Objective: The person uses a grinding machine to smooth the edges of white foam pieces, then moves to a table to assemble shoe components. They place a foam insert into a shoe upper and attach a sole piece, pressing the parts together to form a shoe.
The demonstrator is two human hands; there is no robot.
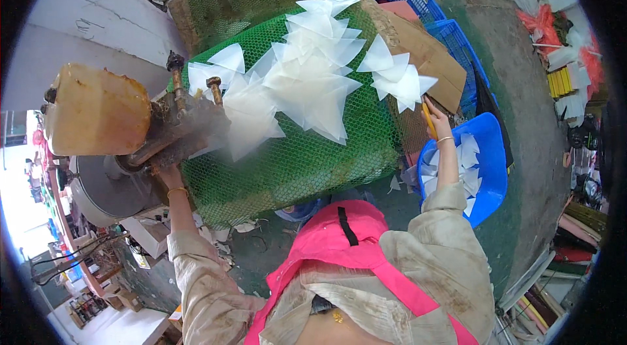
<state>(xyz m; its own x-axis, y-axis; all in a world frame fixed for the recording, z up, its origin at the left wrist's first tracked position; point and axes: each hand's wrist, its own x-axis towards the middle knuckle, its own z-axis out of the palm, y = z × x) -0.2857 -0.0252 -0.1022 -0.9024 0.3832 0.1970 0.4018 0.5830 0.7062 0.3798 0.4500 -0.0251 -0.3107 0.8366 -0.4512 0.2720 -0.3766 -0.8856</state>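
Right hand (441,124) holds a yellow tool (428,118), white pieces (406,86) lying just beyond.

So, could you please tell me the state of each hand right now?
Left hand: at the rusty machine, fingers mostly hidden; open or closed cannot be told.
Right hand: closed, holding a slim orange tool.

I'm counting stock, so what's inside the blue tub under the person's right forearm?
White pieces lie heaped inside the blue tub, several with pointed corners. The right forearm covers part of the heap; anything beneath the top pieces cannot be seen.
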